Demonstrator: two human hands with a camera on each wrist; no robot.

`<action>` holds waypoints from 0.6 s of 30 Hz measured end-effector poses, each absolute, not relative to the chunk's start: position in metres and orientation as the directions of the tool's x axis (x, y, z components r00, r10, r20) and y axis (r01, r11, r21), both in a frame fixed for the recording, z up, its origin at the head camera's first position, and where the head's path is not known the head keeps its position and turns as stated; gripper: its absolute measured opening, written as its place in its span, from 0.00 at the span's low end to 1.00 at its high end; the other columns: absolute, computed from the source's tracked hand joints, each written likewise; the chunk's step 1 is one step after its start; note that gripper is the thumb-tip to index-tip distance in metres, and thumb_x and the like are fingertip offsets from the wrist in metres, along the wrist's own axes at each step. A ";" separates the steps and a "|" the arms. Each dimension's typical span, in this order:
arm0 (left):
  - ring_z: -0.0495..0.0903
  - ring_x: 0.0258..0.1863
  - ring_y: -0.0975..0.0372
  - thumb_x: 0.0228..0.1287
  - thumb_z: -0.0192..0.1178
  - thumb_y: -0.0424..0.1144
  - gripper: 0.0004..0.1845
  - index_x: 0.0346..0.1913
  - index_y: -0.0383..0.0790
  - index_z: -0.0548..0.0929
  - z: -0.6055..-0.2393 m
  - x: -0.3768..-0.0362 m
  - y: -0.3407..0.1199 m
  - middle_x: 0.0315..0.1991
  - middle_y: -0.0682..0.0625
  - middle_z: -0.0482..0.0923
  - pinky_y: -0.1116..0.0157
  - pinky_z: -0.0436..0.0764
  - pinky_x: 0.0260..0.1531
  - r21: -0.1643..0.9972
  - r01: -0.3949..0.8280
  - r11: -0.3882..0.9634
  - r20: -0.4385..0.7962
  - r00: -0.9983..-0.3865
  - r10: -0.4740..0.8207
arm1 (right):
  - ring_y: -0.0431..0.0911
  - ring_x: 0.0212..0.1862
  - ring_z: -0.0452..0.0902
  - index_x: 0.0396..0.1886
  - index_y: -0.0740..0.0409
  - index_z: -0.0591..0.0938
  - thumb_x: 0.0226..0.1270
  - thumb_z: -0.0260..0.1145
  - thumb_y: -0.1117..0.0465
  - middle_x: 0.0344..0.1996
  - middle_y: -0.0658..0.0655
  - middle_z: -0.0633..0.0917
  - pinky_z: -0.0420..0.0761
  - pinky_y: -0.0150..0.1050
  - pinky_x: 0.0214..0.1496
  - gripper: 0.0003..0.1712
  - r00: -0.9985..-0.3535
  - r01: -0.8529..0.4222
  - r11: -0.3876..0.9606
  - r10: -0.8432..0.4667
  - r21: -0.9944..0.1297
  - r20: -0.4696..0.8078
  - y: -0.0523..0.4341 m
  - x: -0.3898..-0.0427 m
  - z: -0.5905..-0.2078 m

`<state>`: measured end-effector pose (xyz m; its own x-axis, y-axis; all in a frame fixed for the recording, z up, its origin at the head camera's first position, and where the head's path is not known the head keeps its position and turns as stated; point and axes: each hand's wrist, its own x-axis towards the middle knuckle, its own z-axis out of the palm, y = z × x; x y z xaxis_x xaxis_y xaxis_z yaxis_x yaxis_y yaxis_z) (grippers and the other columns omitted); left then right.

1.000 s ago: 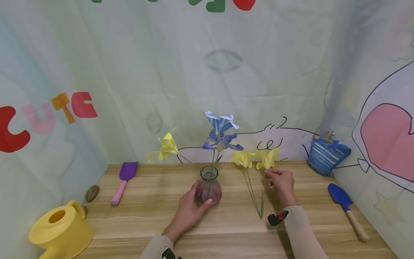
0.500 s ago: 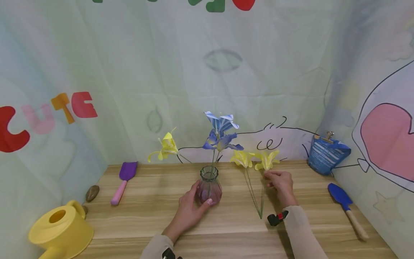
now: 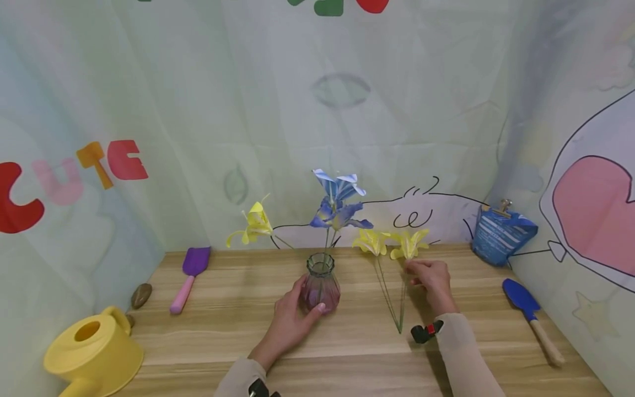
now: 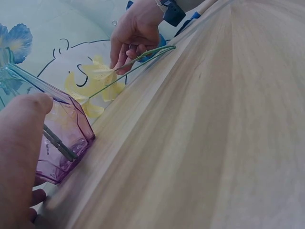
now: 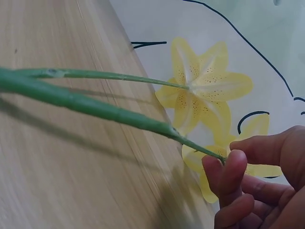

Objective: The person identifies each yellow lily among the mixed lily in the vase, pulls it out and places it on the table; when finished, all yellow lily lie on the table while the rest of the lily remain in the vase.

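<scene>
Vase (image 3: pixel 322 295), ribbed glass, greenish at the neck, purple at the base: upright near the middle of the desk (image 3: pixel 233 331).
Left hand (image 3: pixel 291 325): gripping the vase low on its body, thumb on the near side; seemingly to steady it beneath a tall load.
Blue flowers (image 3: pixel 339 212): heads above the vase, stems passing down through its neck, the glass presumably there to prop them.
Yellow pair (image 3: pixel 370 242): two blooms on stems meeting at the near end, right of the vase and outside it.
Right hand (image 3: pixel 431 280): fingertips pinching the stem just under the right bloom (image 3: pixel 409 244), a spot probably chosen to govern the head without crushing petals.
Single yellow bloom (image 3: pixel 258 221): far left of the vase, apart from the pair.
Purple shovel (image 3: pixel 196 263), stone (image 3: pixel 141 296) and yellow watering can (image 3: pixel 94 353) at left, blue trowel (image 3: pixel 522 298) and clipped blue bag (image 3: pixel 502 237) at right: apparently set aside to free the middle.
Obscured: left fingers, partly behind the glass; the single bloom's stem end, lost to me; a second stone, mostly behind the can; the can's spout, cut off at the near edge; the bag's print, illegible. Whether the pair's joined end touched the desk, I could not tell.
</scene>
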<state>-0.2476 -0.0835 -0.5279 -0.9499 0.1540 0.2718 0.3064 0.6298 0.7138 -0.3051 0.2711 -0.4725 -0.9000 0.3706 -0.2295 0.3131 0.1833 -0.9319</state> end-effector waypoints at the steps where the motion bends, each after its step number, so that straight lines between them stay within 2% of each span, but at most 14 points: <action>1: 0.74 0.76 0.38 0.71 0.65 0.60 0.46 0.83 0.41 0.63 -0.528 -0.248 -0.084 0.77 0.34 0.73 0.32 0.65 0.76 0.714 0.307 0.630 0.272 -0.950 0.154 | 0.38 0.22 0.82 0.55 0.67 0.89 0.70 0.73 0.54 0.27 0.44 0.91 0.76 0.34 0.27 0.23 -0.900 0.315 0.185 0.369 -0.931 -0.232 0.271 -0.305 -0.472; 11: 0.74 0.76 0.38 0.71 0.65 0.61 0.46 0.83 0.42 0.63 -0.528 -0.248 -0.084 0.77 0.34 0.73 0.32 0.66 0.76 0.713 0.303 0.633 0.267 -0.951 0.154 | 0.40 0.23 0.83 0.58 0.68 0.87 0.69 0.73 0.51 0.34 0.52 0.95 0.76 0.35 0.27 0.27 -0.894 0.341 0.197 0.370 -0.919 -0.252 0.276 -0.303 -0.473; 18: 0.74 0.75 0.38 0.71 0.65 0.61 0.46 0.83 0.41 0.63 -0.527 -0.248 -0.084 0.77 0.33 0.74 0.31 0.66 0.75 0.710 0.309 0.632 0.276 -0.949 0.154 | 0.38 0.24 0.85 0.61 0.66 0.86 0.72 0.71 0.48 0.42 0.59 0.95 0.78 0.35 0.28 0.29 -0.897 0.318 0.273 0.396 -0.908 -0.196 0.280 -0.302 -0.462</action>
<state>-0.2477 -0.0837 -0.5275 -0.9488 0.1543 0.2756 0.3092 0.6323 0.7103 -0.3021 0.2804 -0.4624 -0.8973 0.3956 -0.1956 0.3182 0.2731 -0.9078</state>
